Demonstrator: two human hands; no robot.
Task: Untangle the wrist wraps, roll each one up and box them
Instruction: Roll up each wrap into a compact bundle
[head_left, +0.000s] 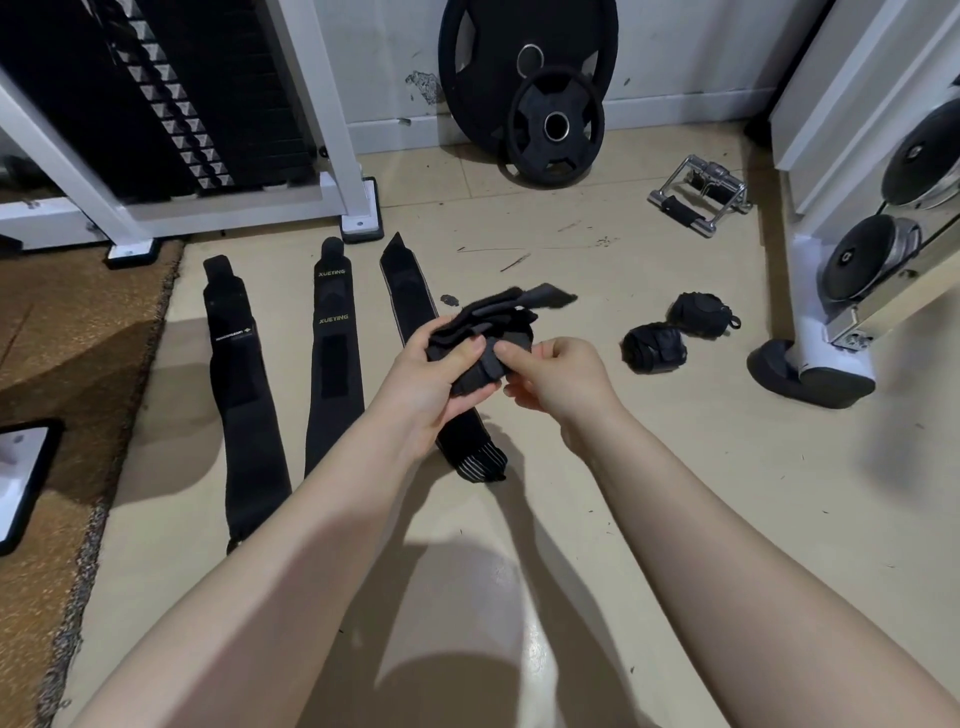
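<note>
Fingers (470, 349) of the left hand (431, 379) clamp the half-rolled wrap (483, 332); the right hand (558, 376) pinches its edge with thumb and forefinger. Keep each turn tight, edges aligned. 3 flat wraps (332, 358) lie left of the fingers, 2 rolled wraps (655, 347) to their right.

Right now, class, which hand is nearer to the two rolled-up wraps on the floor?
The right hand. The rolled wraps lie just beyond it, to its right; the left hand is farther away, across the bundle both hands hold.

Head-high view, angled down, near hands (498, 379)
</note>
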